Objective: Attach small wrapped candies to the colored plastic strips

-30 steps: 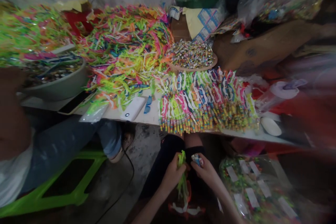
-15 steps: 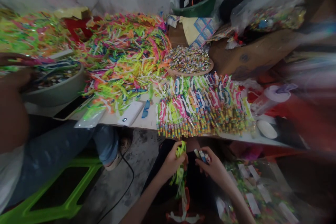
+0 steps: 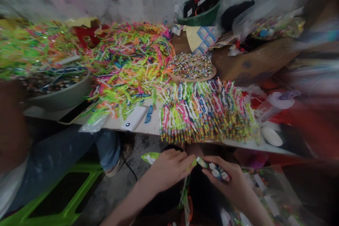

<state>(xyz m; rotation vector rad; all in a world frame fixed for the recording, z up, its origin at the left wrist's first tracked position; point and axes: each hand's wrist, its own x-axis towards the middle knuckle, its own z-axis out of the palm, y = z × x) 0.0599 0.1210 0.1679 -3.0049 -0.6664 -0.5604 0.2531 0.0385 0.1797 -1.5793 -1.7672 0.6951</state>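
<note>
My left hand (image 3: 172, 167) is closed round a yellow-green plastic strip (image 3: 149, 156) with white on it; one end sticks out at the left, the other at the fingertips. In my right hand (image 3: 229, 176) are several small printed tubes (image 3: 217, 171), held between thumb and fingers. One tube (image 3: 202, 162) points left and meets or nearly meets the strip's end. Below the hands more green and orange strips (image 3: 186, 201) hang over my lap. On the table just ahead lie rows of tubes with bright strips attached (image 3: 201, 109).
A shallow bowl of loose tubes (image 3: 192, 66) stands behind the rows. Heaped coloured strips (image 3: 129, 53) cover the table's left and back. A white phone-like device (image 3: 134, 117) lies near the edge. Another person's arm (image 3: 13, 123) is at the left, by a grey basin (image 3: 58, 97).
My left hand has turned over, bringing the strip from hanging down to lying sideways. My right hand has moved slightly down and right; one tube now juts toward the strip. The other person's hand has left the basin.
</note>
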